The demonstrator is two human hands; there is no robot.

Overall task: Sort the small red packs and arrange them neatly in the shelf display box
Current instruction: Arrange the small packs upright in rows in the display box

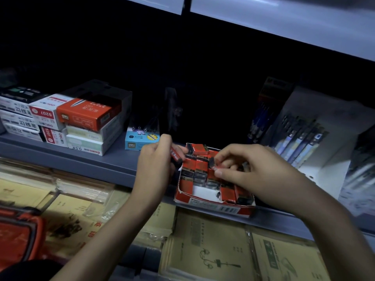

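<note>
The display box (215,206) sits at the front edge of the grey shelf (113,163), partly filled with rows of small red packs (195,165). The left hand (156,159) curls its fingers round one red pack (176,156) just left of the box. The right hand (249,169) pinches a second pack (212,162) over the box.
</note>
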